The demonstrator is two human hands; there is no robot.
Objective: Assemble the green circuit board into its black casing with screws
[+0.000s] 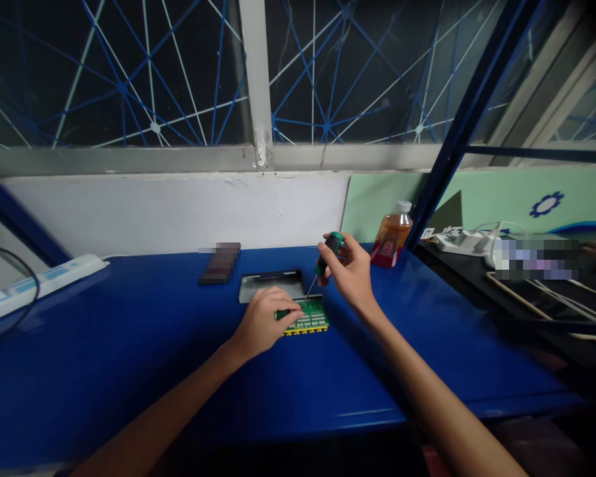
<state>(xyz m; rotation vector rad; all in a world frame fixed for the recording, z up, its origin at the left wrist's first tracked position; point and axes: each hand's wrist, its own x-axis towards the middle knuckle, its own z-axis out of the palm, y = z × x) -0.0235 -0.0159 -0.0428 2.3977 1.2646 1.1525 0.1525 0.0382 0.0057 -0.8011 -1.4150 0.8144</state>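
Note:
In the head view, a green circuit board [314, 318] with a yellow strip along its front edge lies on the blue table. My right hand [351, 270] grips a screwdriver [333, 246] by its black and green handle, with the thin shaft slanting down to the board. Over the board's left part is my left hand [265, 319], its thumb and fingertips pinched together close to the screwdriver's tip. A bit of green shows between those fingers; what they hold is not clear. Right behind the board sits a shallow dark open case [248, 291], partly covered by my left hand.
A dark blurred-out flat object [221, 265] lies at the back left. A white power strip [54, 281] runs along the left side. A bottle of orange-red drink [392, 235] stands at the back right, beside a blue frame post [447, 169]. Cables lie on the black surface farther right.

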